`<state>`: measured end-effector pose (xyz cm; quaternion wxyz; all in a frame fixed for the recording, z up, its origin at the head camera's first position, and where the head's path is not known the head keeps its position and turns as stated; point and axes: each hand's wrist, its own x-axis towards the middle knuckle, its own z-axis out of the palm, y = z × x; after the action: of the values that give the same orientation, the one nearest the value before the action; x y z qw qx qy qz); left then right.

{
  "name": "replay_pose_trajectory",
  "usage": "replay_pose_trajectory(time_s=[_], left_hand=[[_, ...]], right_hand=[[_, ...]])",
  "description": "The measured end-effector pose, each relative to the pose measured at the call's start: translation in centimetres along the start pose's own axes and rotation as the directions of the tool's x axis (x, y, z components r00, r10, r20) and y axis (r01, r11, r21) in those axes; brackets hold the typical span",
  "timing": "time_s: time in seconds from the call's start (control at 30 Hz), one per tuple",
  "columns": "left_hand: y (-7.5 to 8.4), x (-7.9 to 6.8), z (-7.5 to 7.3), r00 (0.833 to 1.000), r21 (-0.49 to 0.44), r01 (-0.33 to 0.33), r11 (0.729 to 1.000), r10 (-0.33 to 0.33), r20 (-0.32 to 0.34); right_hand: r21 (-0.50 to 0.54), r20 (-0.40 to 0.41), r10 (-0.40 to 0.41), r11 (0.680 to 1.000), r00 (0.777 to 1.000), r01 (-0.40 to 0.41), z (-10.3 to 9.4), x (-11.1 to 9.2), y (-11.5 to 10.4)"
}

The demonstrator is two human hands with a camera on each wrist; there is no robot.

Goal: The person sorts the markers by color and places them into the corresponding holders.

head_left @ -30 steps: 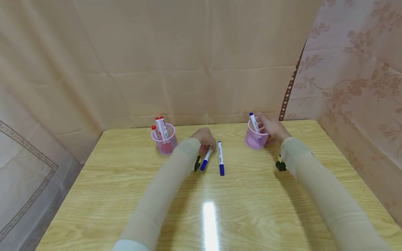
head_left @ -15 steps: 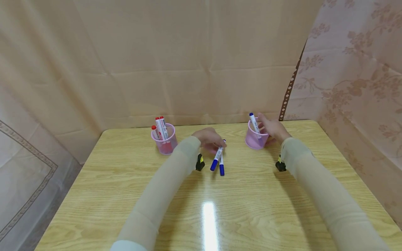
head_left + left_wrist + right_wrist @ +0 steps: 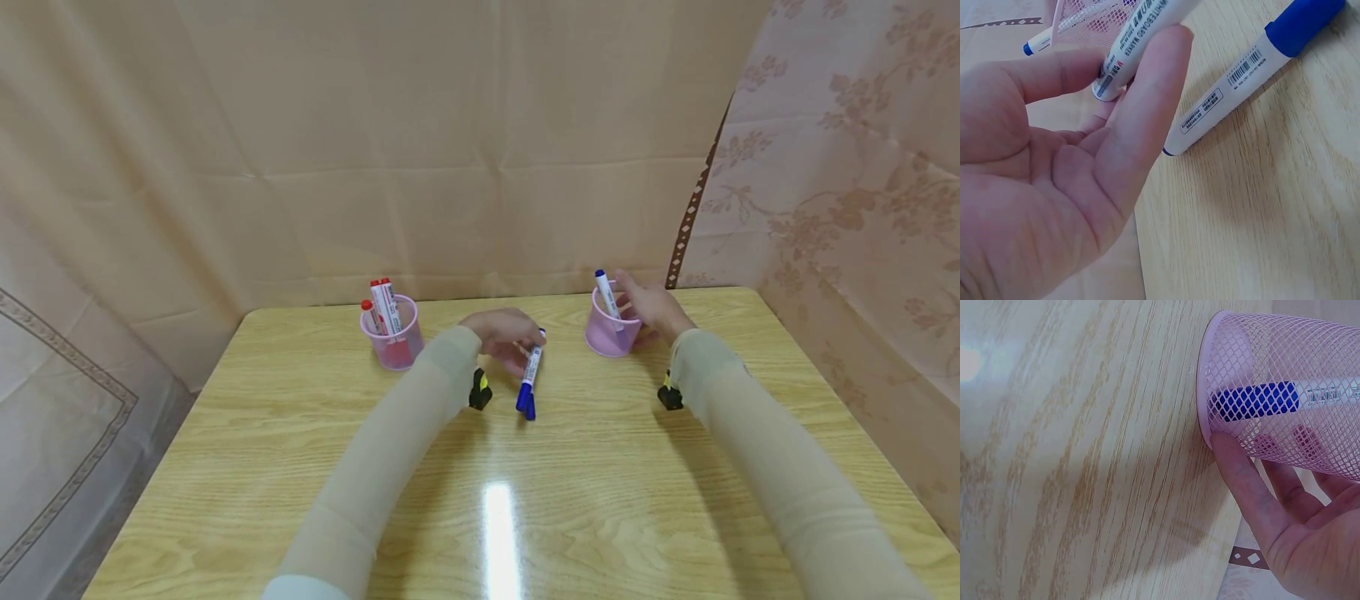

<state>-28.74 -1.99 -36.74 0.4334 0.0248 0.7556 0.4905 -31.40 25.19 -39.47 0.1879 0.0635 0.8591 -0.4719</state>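
Marker point(image 3: 533, 364), blue-capped, is pinched near its plain end by the left hand point(image 3: 506, 332) and held over a second marker point(image 3: 1235, 94) on the table point(image 3: 600, 467). Both forearms point(image 3: 390, 450) are stretched forward; a pink mesh cup point(image 3: 609, 335) is clasped by the right hand point(image 3: 654, 309), its fingers curved round the side.

Soft, moderately bright light falls from above on the table point(image 3: 225, 467), where a white strip of glare point(image 3: 501, 542) lies near the table's front. The sleeves point(image 3: 375, 454) cast faint shadows point(image 3: 701, 475) toward the table's middle. The wrist views look greyer; the right one has a blown-out patch point(image 3: 969, 364) on the table. Print on the marker point(image 3: 1138, 37) above the table reads clearly in the left wrist view.
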Motion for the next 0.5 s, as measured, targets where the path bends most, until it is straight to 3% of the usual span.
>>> replay_pose_trajectory(time_s=[0.27,0.5], left_hand=[[-0.47,0.51,-0.07,0.996,-0.095,-0.047,0.994,0.054,0.065],[-0.39,0.77,0.21,0.993,-0.106,-0.056,0.993,0.067,0.1]], right_hand=[[-0.016,0.0,-0.019,1.0,1.0,0.019,-0.04,-0.04,-0.01],[-0.027,-0.006,-0.017,0.999,1.0,0.017,-0.03,-0.05,-0.04]])
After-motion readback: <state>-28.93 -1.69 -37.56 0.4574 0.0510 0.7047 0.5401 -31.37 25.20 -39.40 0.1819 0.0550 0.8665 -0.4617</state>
